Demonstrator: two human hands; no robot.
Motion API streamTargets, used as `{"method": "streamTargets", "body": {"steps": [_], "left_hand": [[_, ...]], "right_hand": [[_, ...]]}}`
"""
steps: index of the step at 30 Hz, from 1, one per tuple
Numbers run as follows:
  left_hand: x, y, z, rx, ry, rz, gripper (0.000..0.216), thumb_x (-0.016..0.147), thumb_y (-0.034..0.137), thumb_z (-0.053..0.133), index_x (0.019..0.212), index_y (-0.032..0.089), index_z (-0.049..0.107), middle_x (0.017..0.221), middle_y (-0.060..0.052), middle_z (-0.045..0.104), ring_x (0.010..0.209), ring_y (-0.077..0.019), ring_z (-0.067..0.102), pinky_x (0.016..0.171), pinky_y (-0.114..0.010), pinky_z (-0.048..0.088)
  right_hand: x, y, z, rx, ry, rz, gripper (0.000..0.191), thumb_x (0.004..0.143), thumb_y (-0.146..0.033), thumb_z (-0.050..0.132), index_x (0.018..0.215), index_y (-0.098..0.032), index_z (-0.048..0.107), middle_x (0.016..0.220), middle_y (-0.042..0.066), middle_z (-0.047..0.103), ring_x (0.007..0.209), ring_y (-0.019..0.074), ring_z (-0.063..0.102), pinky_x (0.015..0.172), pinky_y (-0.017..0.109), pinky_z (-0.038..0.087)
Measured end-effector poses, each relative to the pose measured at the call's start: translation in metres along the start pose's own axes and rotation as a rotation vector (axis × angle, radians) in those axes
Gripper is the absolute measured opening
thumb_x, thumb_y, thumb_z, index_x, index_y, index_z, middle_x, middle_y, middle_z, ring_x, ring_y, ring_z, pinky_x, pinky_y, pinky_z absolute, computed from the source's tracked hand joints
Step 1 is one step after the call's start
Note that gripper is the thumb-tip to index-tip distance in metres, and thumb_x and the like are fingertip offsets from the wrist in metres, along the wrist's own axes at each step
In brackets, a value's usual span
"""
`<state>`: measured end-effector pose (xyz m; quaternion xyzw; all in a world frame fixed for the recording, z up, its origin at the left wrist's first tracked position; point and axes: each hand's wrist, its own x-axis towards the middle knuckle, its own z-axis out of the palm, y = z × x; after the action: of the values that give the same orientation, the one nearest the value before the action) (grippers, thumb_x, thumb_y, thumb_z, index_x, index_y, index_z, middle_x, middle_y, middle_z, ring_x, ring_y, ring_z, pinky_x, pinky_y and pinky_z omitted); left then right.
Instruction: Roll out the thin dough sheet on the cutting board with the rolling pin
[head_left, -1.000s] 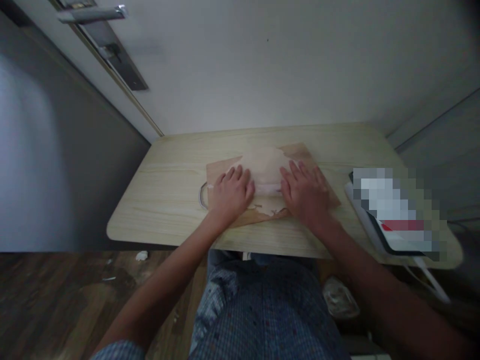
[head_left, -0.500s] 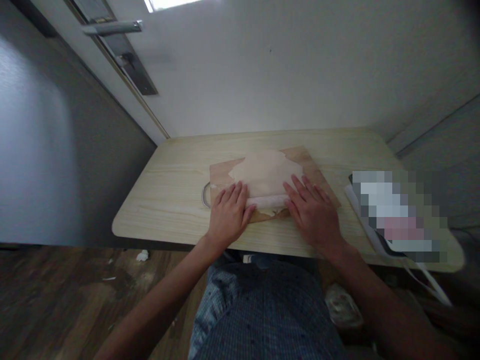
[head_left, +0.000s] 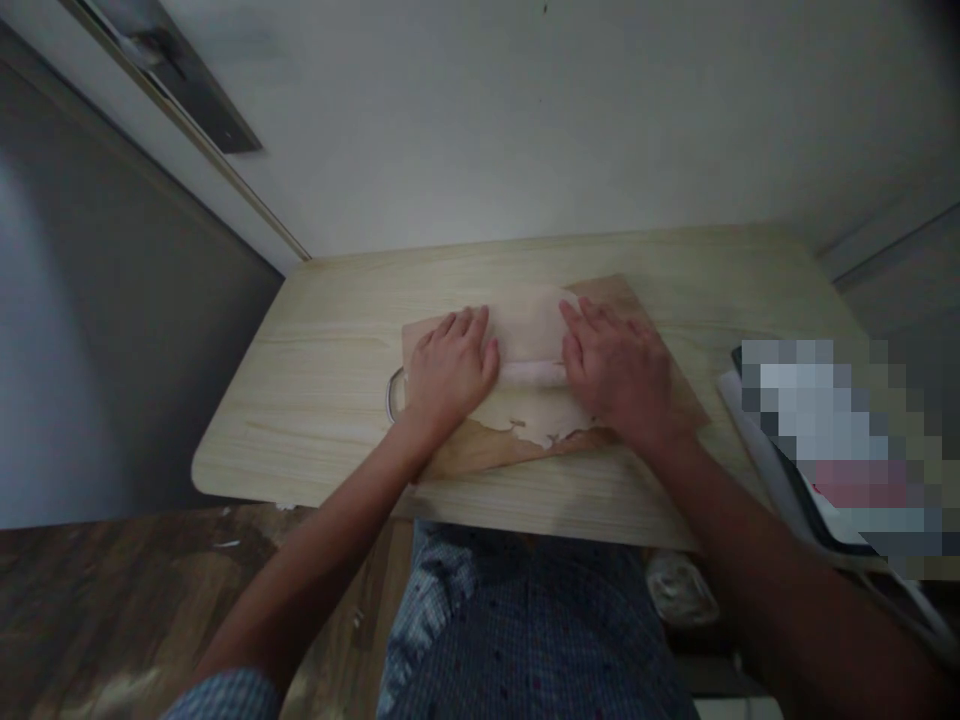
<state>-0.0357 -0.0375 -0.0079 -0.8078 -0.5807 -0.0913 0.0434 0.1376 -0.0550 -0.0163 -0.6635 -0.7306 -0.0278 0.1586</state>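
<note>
A pale rolling pin point(head_left: 531, 374) lies crosswise over a thin, wide sheet of dough point(head_left: 529, 320) with a ragged near edge. Under the dough is a wooden cutting board point(head_left: 454, 455) with a metal handle point(head_left: 392, 396) at its left. My left hand point(head_left: 452, 365) rests palm-down over the pin's left end, fingers stretched forward. Over the right end lies my right hand point(head_left: 619, 365), also palm-down with fingers extended. Both hands press on the pin without wrapping round it, and they hide its ends.
The board sits on a light wood-grain table point(head_left: 315, 350) against a white door point(head_left: 450, 130) with a metal lock plate. At the table's right is a flat dark-edged object point(head_left: 817, 500), mostly pixelated. A clear bag-like item point(head_left: 681, 590) lies below the table.
Both hands have pushed the rolling pin forward from the board's near edge to about the middle of the dough. More of the near dough edge now shows. The camera view has tilted downward.
</note>
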Motion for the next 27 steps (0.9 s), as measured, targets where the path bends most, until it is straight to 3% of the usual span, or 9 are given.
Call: {"method": "streamTargets", "body": {"steps": [7, 13, 21, 27], "left_hand": [[0.052, -0.011, 0.005, -0.066, -0.091, -0.085, 0.040, 0.090, 0.031, 0.027, 0.115, 0.016, 0.053, 0.114, -0.009, 0.060, 0.102, -0.0217, 0.056, 0.085, -0.033, 0.044], [0.075, -0.016, 0.011, -0.084, -0.100, -0.073, 0.037, 0.088, 0.026, 0.031, 0.107, 0.012, 0.058, 0.106, -0.012, 0.062, 0.099, -0.0212, 0.055, 0.088, -0.033, 0.041], [0.066, -0.015, 0.011, -0.092, -0.078, -0.085, 0.036, 0.086, 0.024, 0.030, 0.097, 0.011, 0.061, 0.097, -0.013, 0.064, 0.090, -0.0206, 0.058, 0.080, -0.032, 0.043], [0.043, -0.008, 0.001, -0.033, -0.112, -0.137, 0.036, 0.087, 0.028, 0.028, 0.090, 0.015, 0.062, 0.094, -0.011, 0.065, 0.084, -0.0219, 0.060, 0.069, -0.031, 0.045]], "right_hand": [[0.049, 0.016, 0.016, 0.030, -0.025, 0.015, 0.047, 0.086, -0.030, 0.033, 0.129, -0.013, 0.045, 0.134, 0.017, 0.044, 0.122, 0.0340, 0.040, 0.095, 0.057, 0.029], [0.070, 0.027, 0.030, 0.032, -0.002, 0.010, 0.049, 0.087, -0.033, 0.033, 0.130, -0.011, 0.041, 0.136, 0.021, 0.039, 0.123, 0.0371, 0.037, 0.092, 0.060, 0.030], [0.062, 0.022, 0.022, 0.024, -0.027, 0.039, 0.046, 0.084, -0.026, 0.036, 0.126, -0.007, 0.045, 0.135, 0.022, 0.041, 0.122, 0.0340, 0.039, 0.094, 0.054, 0.033], [0.038, 0.011, 0.012, 0.021, 0.041, 0.020, 0.044, 0.084, -0.027, 0.035, 0.121, -0.010, 0.052, 0.131, 0.019, 0.047, 0.121, 0.0320, 0.041, 0.095, 0.051, 0.033]]}}
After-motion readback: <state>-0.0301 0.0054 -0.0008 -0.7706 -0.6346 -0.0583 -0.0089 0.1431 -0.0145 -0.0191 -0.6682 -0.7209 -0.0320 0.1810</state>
